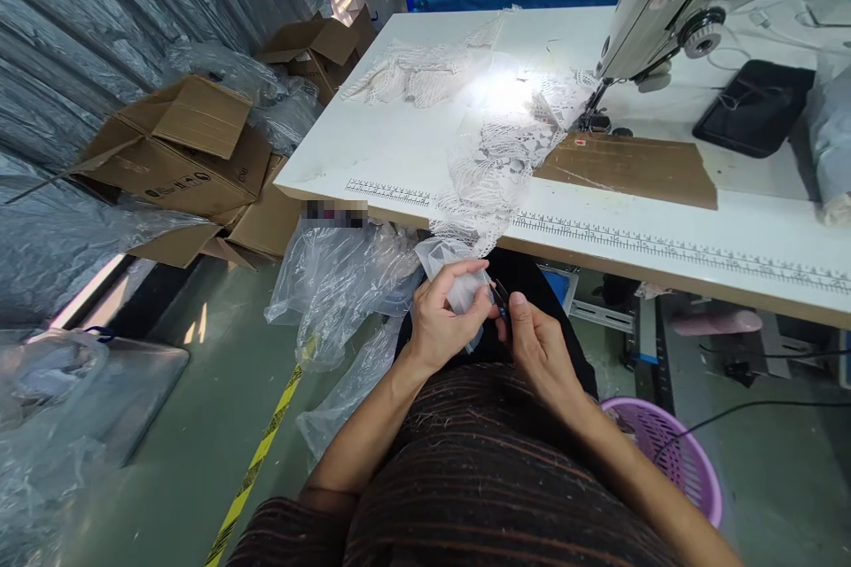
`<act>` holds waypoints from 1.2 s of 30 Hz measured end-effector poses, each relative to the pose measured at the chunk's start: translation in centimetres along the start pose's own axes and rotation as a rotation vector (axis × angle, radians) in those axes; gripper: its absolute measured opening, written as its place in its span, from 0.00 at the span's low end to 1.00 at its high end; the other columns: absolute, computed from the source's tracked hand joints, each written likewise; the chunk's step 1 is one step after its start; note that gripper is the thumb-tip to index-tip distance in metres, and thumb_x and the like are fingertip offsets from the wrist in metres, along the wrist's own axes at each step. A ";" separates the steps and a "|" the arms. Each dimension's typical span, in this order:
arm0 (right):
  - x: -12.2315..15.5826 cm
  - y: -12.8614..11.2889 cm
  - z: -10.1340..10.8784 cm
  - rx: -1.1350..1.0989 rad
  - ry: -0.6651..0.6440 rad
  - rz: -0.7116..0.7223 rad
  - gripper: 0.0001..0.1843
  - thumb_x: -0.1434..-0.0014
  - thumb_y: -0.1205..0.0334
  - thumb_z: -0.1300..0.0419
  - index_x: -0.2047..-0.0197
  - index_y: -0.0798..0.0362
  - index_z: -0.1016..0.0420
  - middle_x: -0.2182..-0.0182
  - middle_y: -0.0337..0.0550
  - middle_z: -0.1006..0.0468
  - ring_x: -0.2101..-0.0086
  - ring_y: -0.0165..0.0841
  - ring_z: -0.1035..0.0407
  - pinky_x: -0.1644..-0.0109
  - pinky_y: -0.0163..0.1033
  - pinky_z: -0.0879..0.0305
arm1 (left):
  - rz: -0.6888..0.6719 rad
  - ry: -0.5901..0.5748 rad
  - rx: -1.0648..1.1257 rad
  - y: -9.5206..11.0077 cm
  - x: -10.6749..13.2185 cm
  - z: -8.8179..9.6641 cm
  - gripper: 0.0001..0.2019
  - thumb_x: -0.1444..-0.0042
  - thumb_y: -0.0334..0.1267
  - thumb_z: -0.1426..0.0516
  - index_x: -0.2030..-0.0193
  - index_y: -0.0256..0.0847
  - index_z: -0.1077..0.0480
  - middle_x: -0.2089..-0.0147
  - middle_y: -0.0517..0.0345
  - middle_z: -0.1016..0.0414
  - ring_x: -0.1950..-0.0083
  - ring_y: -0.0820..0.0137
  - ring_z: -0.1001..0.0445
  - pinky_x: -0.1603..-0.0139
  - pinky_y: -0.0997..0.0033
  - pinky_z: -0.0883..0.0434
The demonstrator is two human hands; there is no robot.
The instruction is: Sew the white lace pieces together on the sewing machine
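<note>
My left hand [448, 310] pinches thin white fabric [465, 291] over my lap, just off the table's front edge. In my right hand [542, 345] is a small dark pair of thread snips [500, 299], its tips close to the fabric beside my left fingers. The fingers of that hand partly hide the tool. From the held fabric, white lace [509, 155] runs up over the edge and across the tabletop to the needle area of the sewing machine [665, 27]. More lace [425, 75] lies crumpled toward the back left of the table.
A ruler strip [618, 241] runs along the front of the white table [372, 146]. Brown cardboard [631, 168] and a black pouch [754, 106] lie at the right. Cardboard boxes [199, 151] and plastic bags [346, 283] stand left; a purple basket [698, 461] sits on the floor.
</note>
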State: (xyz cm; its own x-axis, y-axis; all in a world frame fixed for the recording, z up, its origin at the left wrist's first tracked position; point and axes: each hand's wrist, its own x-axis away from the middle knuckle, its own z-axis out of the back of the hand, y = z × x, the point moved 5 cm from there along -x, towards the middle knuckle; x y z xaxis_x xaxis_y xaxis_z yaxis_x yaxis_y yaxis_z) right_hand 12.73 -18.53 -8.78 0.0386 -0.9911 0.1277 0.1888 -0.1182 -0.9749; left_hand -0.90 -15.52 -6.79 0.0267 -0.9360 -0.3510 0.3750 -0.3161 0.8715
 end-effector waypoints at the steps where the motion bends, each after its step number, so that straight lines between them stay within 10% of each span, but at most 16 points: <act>1: 0.0 0.0 0.0 -0.010 -0.008 -0.010 0.27 0.31 0.43 0.57 0.73 0.52 0.36 0.80 0.34 0.40 0.78 0.28 0.46 0.74 0.35 0.50 | -0.004 -0.001 -0.002 0.0 0.0 0.0 0.14 0.44 0.33 0.39 0.50 0.43 0.27 0.56 0.58 0.20 0.61 0.70 0.19 0.57 0.74 0.22; 23: 0.4 0.1 0.0 0.006 -0.028 0.002 0.30 0.32 0.41 0.58 0.65 0.54 0.26 0.78 0.38 0.34 0.77 0.30 0.41 0.74 0.36 0.44 | 0.061 0.004 0.133 -0.2 0.1 0.1 0.15 0.42 0.36 0.39 0.48 0.42 0.30 0.49 0.53 0.23 0.56 0.67 0.19 0.50 0.68 0.22; 26: 0.1 -1.1 2.8 0.196 0.052 0.078 0.29 0.31 0.43 0.59 0.62 0.54 0.24 0.77 0.40 0.31 0.76 0.31 0.39 0.72 0.36 0.43 | 0.102 -0.001 0.250 -0.2 -0.2 0.1 0.14 0.42 0.37 0.40 0.49 0.41 0.29 0.50 0.52 0.22 0.56 0.67 0.19 0.49 0.67 0.22; 31: -3.3 -5.5 12.1 0.907 0.557 0.302 0.28 0.32 0.45 0.57 0.57 0.55 0.22 0.68 0.52 0.25 0.70 0.38 0.34 0.65 0.43 0.43 | 0.286 -0.062 0.486 -1.0 -0.9 -0.7 0.16 0.45 0.40 0.36 0.52 0.38 0.28 0.53 0.50 0.21 0.56 0.66 0.19 0.51 0.65 0.21; 36: -6.2 -5.4 16.9 1.075 0.498 0.554 0.28 0.36 0.47 0.49 0.43 0.61 0.28 0.51 0.64 0.28 0.49 0.49 0.36 0.48 0.52 0.40 | 0.383 -0.102 0.547 -1.1 -1.6 -1.7 0.23 0.54 0.42 0.31 0.51 0.37 0.27 0.51 0.48 0.21 0.60 0.66 0.19 0.55 0.64 0.19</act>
State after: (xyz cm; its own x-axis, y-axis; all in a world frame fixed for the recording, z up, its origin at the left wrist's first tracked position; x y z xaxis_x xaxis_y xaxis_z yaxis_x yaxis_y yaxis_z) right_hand 28.08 -10.67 -1.21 0.0427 -0.8355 -0.5479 0.9585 0.1889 -0.2135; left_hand 0.23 -13.42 -7.78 -0.0338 -0.9990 0.0282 -0.1678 0.0335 0.9853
